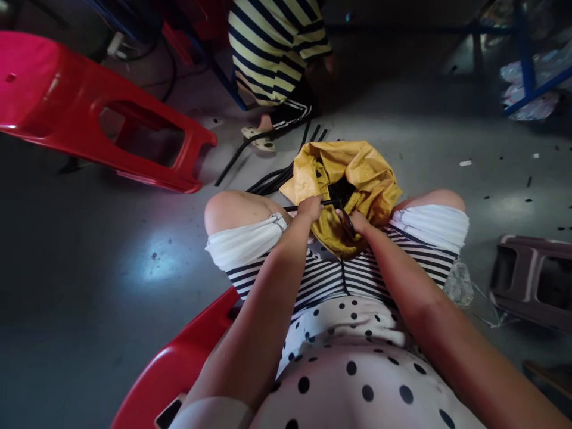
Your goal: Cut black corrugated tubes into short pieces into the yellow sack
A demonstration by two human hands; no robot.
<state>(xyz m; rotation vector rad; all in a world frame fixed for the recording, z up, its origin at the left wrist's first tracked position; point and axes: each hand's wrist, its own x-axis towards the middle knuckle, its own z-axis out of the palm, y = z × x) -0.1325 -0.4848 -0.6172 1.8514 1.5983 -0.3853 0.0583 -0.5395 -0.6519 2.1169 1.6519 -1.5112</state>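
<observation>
Your left hand (309, 208) is pinching a thin black strip (292, 208) over the crumpled yellow bag (370, 179) sitting open between your knees. Your right hand (357, 221) is gripping a dark tool (347, 221). More black strips (272, 179) are lying beyond, near a striped co-worker (272, 47) and red stool (89, 107).

Crumpled yellow plastic bag (357, 179) sits between the person's knees, on the grey concrete floor (89, 268); left hand (310, 208) and right hand (357, 221) at its near edge, a thin black rod (297, 207) in the left hand. Bundle of long black strips (272, 179) left of bag, on floor. Tipped red plastic stool (89, 113) far left. Brown plastic stool (531, 280) right. Co-worker in striped clothes (272, 53) behind bag
</observation>
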